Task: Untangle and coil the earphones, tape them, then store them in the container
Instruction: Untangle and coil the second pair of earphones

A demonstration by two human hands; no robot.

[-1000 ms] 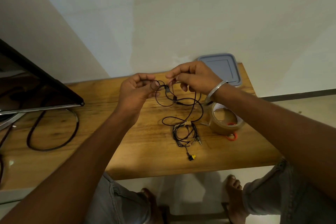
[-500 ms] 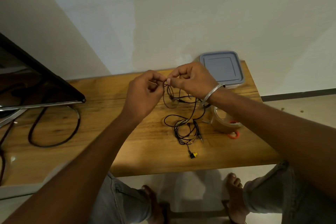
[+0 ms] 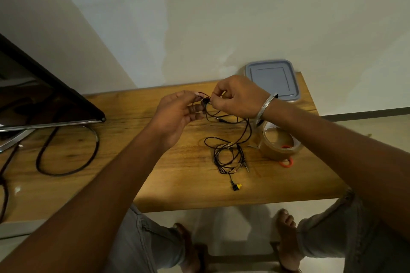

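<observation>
Black earphones (image 3: 228, 155) lie in a loose tangle on the wooden table (image 3: 168, 175), with one yellow-tipped end (image 3: 237, 186) near the front edge. Their upper strands run up to both hands. My left hand (image 3: 177, 115) pinches the cable near a small black earbud above the table. My right hand (image 3: 237, 97), a metal bangle on its wrist, pinches the same cable right beside it. A brown tape roll (image 3: 278, 145) stands under my right forearm. The container with a grey lid (image 3: 274, 80) sits shut at the table's back right corner.
A dark monitor (image 3: 44, 104) leans over the table's left side, and a thick black cable (image 3: 66, 155) loops below it. An orange ring (image 3: 286, 162) lies beside the tape roll. The wall runs close behind the table. My knees and feet show below the front edge.
Both hands have come together and risen slightly, drawing the cable's upper strands up. The tangle on the table has barely shifted.
</observation>
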